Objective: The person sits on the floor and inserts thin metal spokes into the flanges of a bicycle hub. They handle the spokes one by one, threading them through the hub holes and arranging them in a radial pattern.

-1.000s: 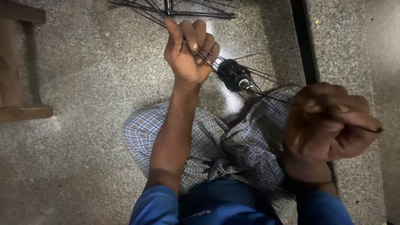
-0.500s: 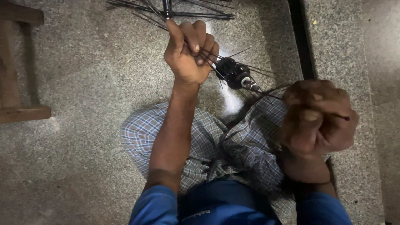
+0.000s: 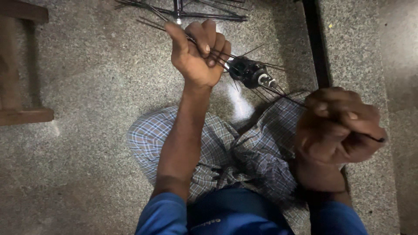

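A black wheel hub (image 3: 251, 73) with several thin dark spokes fanning out of it hangs above the speckled stone floor. My left hand (image 3: 198, 54) is closed around a bundle of those spokes just left of the hub. My right hand (image 3: 337, 126) is fisted close to the camera at the right, gripping the ends of other spokes that run back toward the hub; one spoke tip pokes out past its knuckles. Below the hub lies my checked cloth wrap (image 3: 244, 152) over my legs.
More dark spokes and rods (image 3: 183, 11) lie on the floor at the top edge. A wooden frame (image 3: 21, 65) stands at the left. A dark groove (image 3: 315, 48) runs down the floor at the right.
The hub and my left hand have shifted slightly upward and right in view. My right hand has turned a little, still clenched on the spokes.
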